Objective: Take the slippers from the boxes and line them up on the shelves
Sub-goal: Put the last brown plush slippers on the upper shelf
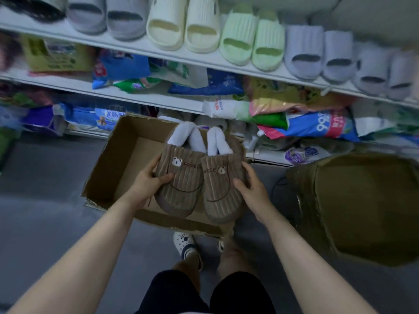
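i see the white top shelf (pixel 199 59) lined with slide slippers (pixel 166 23), below it the open cardboard box (pixel 118 159) on the floor, over the box the brown corduroy bear slippers (pixel 199 184) side by side, my left hand (pixel 147 184) clasping one outer edge, my right hand (pixel 251 191) the other.

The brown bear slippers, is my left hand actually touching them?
Touching. The head view shows the left hand gripping the brown bear slippers: its thumb lies across their top and its fingers curl round the outer edge.
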Tool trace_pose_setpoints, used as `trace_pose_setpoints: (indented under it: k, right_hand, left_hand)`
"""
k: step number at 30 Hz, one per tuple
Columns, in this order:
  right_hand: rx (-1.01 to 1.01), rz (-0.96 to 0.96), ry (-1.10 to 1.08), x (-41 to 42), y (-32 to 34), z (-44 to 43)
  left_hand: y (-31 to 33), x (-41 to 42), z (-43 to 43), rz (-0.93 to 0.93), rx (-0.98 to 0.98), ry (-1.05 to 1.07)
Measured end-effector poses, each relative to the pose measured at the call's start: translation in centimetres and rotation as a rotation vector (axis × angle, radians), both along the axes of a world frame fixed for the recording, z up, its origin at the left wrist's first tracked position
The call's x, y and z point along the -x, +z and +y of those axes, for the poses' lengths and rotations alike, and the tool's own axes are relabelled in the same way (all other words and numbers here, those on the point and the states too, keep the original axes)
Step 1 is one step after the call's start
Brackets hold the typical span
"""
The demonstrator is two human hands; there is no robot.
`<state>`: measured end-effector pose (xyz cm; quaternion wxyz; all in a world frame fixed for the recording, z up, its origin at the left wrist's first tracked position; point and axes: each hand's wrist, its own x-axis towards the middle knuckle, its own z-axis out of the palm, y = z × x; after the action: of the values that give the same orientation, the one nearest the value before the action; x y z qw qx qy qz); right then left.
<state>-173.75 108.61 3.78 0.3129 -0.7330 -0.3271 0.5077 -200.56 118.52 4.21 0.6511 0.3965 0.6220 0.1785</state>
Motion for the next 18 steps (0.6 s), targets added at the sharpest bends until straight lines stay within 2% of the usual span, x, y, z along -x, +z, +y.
trace_pose_setpoints:
  k: [9, 18]
  right_hand:
    - [-0.193, -0.027, -0.199, -7.3, 8.6, -7.2]
    - [-0.382, -0.137, -0.385, -21.3, 14.8, -18.0]
  left_hand:
    - [8.2, -8.1, -3.0, -0.109, -0.162, -0.129]
    - [14.8, -24.0, -9.5, -0.193, -0.296, -0.307]
